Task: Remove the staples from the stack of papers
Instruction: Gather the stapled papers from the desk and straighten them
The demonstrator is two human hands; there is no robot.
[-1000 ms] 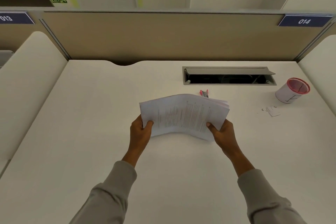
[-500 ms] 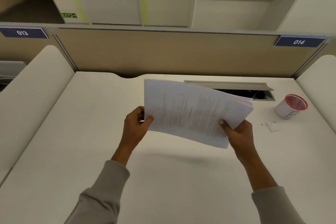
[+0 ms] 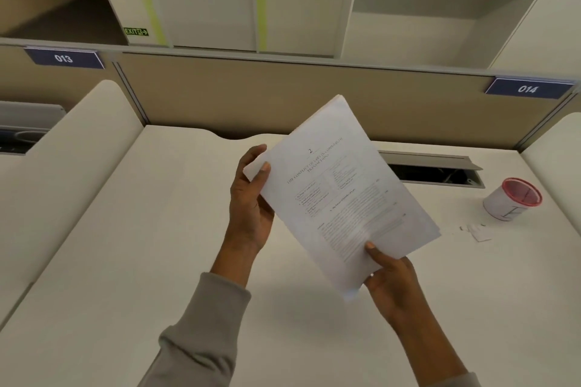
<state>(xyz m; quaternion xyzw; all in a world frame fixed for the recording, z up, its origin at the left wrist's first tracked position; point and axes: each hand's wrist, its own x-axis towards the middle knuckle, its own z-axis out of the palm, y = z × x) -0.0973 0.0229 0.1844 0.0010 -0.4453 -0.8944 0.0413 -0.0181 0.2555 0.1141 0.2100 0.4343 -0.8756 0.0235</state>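
Observation:
A stack of printed white papers (image 3: 342,195) hangs tilted above the white desk (image 3: 141,245), held between both hands. My left hand (image 3: 250,201) grips its upper left corner, thumb on the top sheet. My right hand (image 3: 390,276) grips the lower edge, thumb on the printed page. No staple shows on the stack from here.
A white cup with a red rim (image 3: 511,203) stands at the right of the desk, small paper scraps (image 3: 476,231) in front of it. An open cable slot (image 3: 437,171) lies behind the papers. Beige partitions close the desk at the back and sides.
Both hands have raised the stack off the desk and turned it from lying flat and wide to standing more upright. The red tool seen behind it earlier is now hidden.

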